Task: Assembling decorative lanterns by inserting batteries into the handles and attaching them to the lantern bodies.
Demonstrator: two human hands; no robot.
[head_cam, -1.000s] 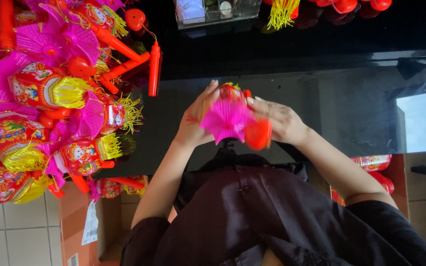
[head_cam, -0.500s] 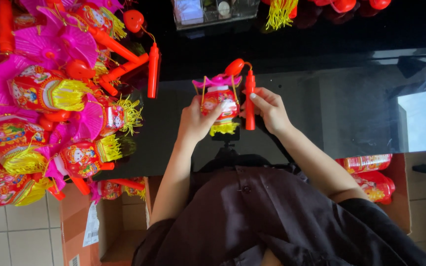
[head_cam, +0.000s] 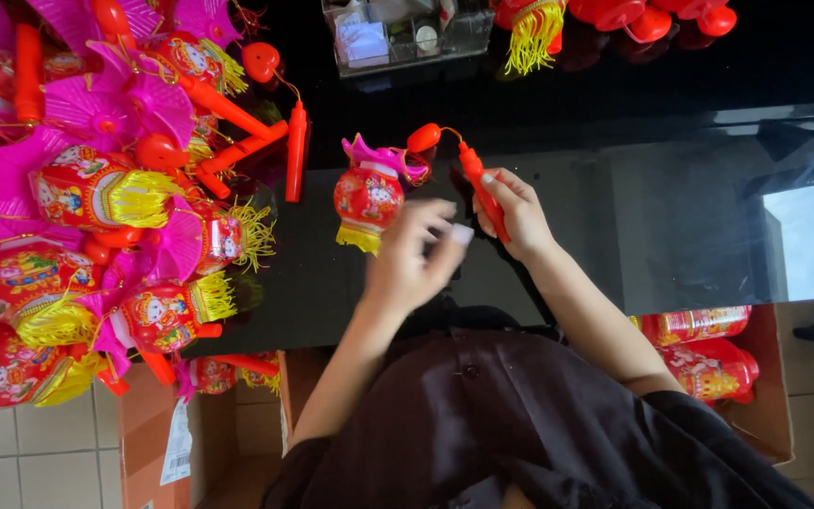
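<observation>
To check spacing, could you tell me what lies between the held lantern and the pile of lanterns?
In the head view, only bare black tabletop lies between the red lantern and the lantern pile; a red stick sits higher up.

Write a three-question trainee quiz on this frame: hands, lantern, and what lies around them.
1. True or false: the right hand grips the red stick that carries the small lantern.
2. Where does the pile of finished lanterns lie? A, on the person's left; B, on the person's right; C, in the lap.
3. Fill in: the left hand is blurred and ____ the lantern.

Key: 1 true; 2 A; 3 beside, grip unclear.
</observation>
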